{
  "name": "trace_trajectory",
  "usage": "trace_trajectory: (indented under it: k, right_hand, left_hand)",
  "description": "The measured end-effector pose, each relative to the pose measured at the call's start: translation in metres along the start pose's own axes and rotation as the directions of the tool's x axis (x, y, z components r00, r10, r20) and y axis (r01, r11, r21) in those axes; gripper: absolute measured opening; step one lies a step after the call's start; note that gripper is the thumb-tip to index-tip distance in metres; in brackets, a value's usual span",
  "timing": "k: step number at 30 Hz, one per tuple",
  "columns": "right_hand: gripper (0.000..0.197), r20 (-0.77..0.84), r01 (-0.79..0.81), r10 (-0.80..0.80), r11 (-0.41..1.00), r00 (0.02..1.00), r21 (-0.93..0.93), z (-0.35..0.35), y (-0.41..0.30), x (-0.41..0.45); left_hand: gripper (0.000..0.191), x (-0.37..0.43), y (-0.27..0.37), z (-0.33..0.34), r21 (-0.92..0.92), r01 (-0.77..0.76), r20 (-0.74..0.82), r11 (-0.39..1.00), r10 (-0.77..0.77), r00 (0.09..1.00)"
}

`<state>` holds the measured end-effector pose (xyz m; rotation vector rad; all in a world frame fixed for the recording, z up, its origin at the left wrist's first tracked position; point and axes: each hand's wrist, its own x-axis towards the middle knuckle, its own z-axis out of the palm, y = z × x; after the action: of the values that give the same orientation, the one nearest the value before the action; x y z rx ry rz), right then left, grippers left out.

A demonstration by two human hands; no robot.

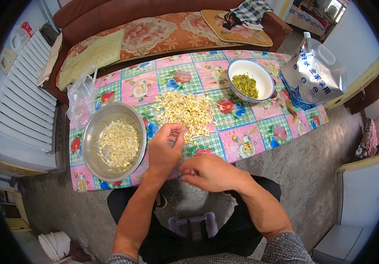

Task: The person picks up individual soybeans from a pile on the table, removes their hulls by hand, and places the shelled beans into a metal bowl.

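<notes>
A pile of bean sprouts (pixel 189 112) lies on the patterned tablecloth (pixel 239 138). My left hand (pixel 166 145) is at the pile's near left edge, fingers curled; whether a sprout is between them cannot be seen. Nearer to me, at the table's front edge, my right hand (pixel 209 173) has its fingers bent inward, and their tips are partly hidden. To the left stands a metal basin (pixel 87 132) holding more bean sprouts (pixel 119 145) in what looks like water. A white bowl with a blue rim (pixel 268 81), at the back right, contains small yellow-green bits (pixel 244 86).
A crumpled clear plastic bag (pixel 82 95) lies behind the basin. At the table's right end stands a large silver and blue water pouch (pixel 314 71). A sofa (pixel 149 33) runs along the far side. A purple plastic stool (pixel 192 226) shows below my arms.
</notes>
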<state>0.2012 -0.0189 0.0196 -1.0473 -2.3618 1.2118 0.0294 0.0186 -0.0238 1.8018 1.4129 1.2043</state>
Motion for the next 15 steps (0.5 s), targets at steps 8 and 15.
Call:
trace_trajectory:
  k: [8, 15]
  right_hand:
    - [0.018, -0.371, -0.162, 0.4, 0.832, 0.838, 0.531, -0.011, 0.017, 0.007]
    - [0.02, -0.424, 0.012, 0.387, 0.726, 0.819, 0.688, -0.003, 0.005, 0.015]
  left_hand:
    - [0.023, 0.005, 0.001, -0.007, -0.697, 0.239, 0.024, 0.676, -0.311, 0.95]
    - [0.022, 0.002, 0.005, -0.011, -0.73, 0.275, 0.108, 0.626, -0.292, 0.95]
